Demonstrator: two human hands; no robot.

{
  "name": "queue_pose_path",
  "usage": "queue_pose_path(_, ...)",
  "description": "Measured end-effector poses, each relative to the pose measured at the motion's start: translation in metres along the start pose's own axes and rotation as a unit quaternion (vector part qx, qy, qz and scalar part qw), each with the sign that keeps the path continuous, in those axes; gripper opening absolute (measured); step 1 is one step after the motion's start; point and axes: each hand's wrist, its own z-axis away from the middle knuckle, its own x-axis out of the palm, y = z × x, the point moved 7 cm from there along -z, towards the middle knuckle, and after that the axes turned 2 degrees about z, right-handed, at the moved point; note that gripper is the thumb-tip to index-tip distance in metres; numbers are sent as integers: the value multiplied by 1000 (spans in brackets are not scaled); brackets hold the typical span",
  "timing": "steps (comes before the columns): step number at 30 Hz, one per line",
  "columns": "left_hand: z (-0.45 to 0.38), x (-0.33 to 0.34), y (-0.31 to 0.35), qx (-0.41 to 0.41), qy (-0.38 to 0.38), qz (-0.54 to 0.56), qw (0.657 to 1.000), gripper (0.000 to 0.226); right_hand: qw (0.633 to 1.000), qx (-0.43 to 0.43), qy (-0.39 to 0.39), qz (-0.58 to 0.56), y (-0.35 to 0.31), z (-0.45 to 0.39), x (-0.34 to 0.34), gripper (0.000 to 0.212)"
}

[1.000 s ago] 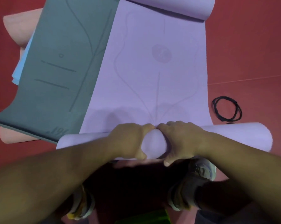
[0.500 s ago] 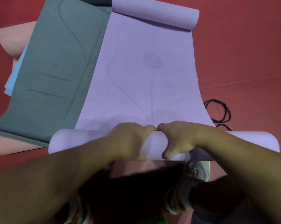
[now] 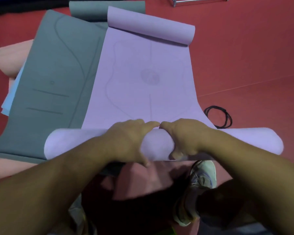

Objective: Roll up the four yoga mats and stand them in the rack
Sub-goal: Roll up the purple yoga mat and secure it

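Observation:
A lilac yoga mat (image 3: 143,78) lies spread on top of the pile, its far end curled up. Its near end is wound into a thick roll (image 3: 157,144) lying crosswise in front of me. My left hand (image 3: 127,141) and my right hand (image 3: 185,136) grip the middle of that roll side by side, fingers over the top and thumbs underneath. A grey mat (image 3: 54,73) lies under the lilac one to the left. Beneath it show a pale blue mat (image 3: 10,97) and a pink mat (image 3: 9,60).
Red floor (image 3: 244,56) surrounds the mats. A coil of black elastic bands (image 3: 218,117) lies on the floor right of the lilac mat. A metal frame's foot (image 3: 198,0) shows at the top right. My shoes (image 3: 202,177) stand just behind the roll.
The roll has advanced away from me and grown thicker, and the flat lilac stretch is shorter. Both hands stayed together on the roll's middle.

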Motion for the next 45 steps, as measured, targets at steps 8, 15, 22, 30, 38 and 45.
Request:
queue_pose_path(8, 6, 9, -15, -18, -32, 22, 999, 78, 998, 11, -45, -34, -21, 1, 0, 98)
queue_pose_path(15, 9, 7, -25, 16, -130, 155, 979, 76, 996, 29, 47, 72, -32, 11, 9, 82)
queue_pose_path(22, 35, -9, 19, 1, 42, -44, 998, 103, 1000, 6, 23, 4, -15, 39, -20, 69)
queue_pose_path(30, 16, -9, 7, -8, -23, 25, 999, 76, 991, 49, 86, 86, -11, 47, 20, 129)
queue_pose_path(38, 20, 7, 2, -11, -65, 48, 997, 105, 994, -15, 113, 1, -10, 18, 35, 74)
queue_pose_path(45, 19, 13, 11, -37, 48, -81, 995, 83, 998, -7, 52, -21, -5, 11, 29, 100)
